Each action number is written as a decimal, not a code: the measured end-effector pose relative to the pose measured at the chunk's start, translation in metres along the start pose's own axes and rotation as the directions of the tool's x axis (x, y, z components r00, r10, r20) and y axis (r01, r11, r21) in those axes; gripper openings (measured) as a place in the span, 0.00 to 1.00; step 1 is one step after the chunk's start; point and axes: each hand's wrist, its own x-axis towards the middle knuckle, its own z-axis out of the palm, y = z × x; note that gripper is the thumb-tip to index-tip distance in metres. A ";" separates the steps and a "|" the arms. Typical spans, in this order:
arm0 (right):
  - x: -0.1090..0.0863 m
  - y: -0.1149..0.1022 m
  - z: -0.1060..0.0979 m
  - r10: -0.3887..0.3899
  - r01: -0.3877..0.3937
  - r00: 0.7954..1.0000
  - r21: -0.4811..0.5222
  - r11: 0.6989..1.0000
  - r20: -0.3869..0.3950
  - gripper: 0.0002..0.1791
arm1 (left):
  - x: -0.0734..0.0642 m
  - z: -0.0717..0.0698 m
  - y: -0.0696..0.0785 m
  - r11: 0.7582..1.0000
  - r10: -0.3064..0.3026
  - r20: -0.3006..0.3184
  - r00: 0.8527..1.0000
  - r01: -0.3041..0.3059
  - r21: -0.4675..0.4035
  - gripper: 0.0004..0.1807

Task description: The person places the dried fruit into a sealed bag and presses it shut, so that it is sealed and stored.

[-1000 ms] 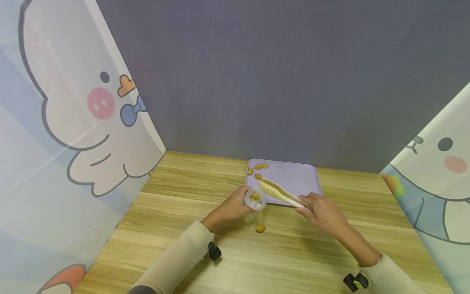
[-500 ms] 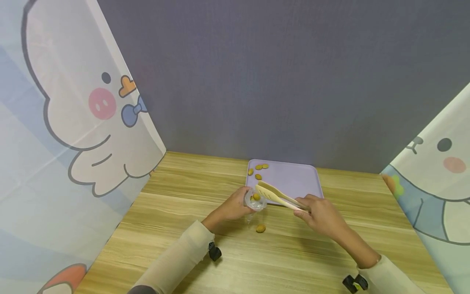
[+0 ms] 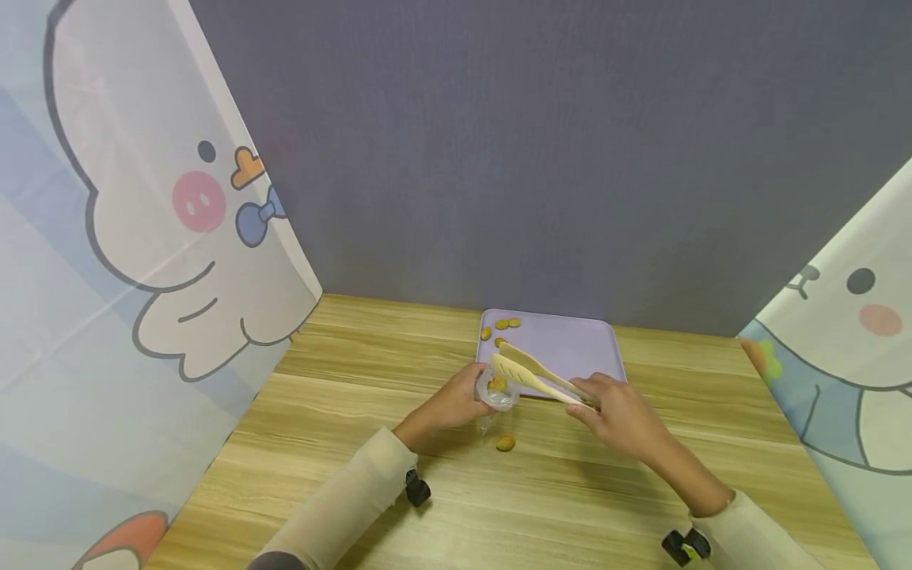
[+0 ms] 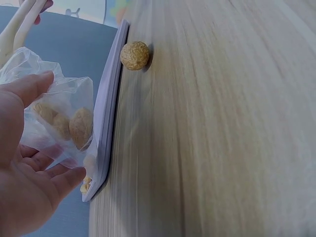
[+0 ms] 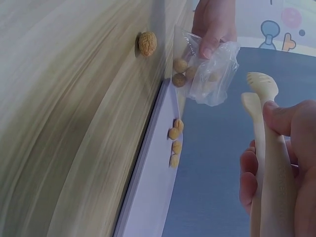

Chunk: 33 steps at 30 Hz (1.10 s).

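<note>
The left hand [image 3: 454, 398] holds one clear bag [image 3: 498, 401] by the lilac tray's [image 3: 570, 347] near left corner; the right hand [image 3: 625, 413] grips one pair of tongs [image 3: 545, 383], tips narrowly parted. A wooden tabletop [image 3: 556, 499] bears the tray, a grey wall [image 3: 499, 158] behind. Four nuts [image 3: 514, 322] lie on the tray, one before it, at least three bagged.

Cartoon sheets [image 3: 50, 332] (pastel, both) flank a grey panel [image 3: 513, 158].

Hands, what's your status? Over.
Left hand gripping clear plastic bag, brown wrinkled nuts inside. Right hand holding cream slotted tongs, open, near bag. Nothing visibly blocking.
</note>
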 end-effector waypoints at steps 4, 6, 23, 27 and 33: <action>0.004 0.001 0.001 0.008 -0.008 1.000 0.005 1.000 -0.007 0.22 | 0.000 0.000 0.000 1.000 -0.004 0.001 1.000 0.004 0.000 0.38; 0.007 0.003 0.002 0.019 -0.019 1.000 0.009 1.000 -0.003 0.22 | 0.000 0.000 0.000 1.000 -0.002 -0.001 1.000 0.002 0.005 0.38; 0.035 0.030 0.032 0.192 -0.193 0.978 0.002 0.981 0.083 0.26 | -0.002 0.000 -0.003 0.999 -0.006 -0.005 1.000 0.006 0.035 0.38; 0.042 0.033 0.040 0.207 -0.208 0.974 0.001 0.978 0.095 0.24 | -0.002 0.000 -0.004 0.999 -0.001 -0.002 1.000 0.001 0.042 0.38; 0.053 0.035 0.052 0.244 -0.244 0.963 -0.014 0.970 0.110 0.20 | -0.001 0.000 -0.005 0.999 0.017 -0.010 1.000 -0.017 0.043 0.37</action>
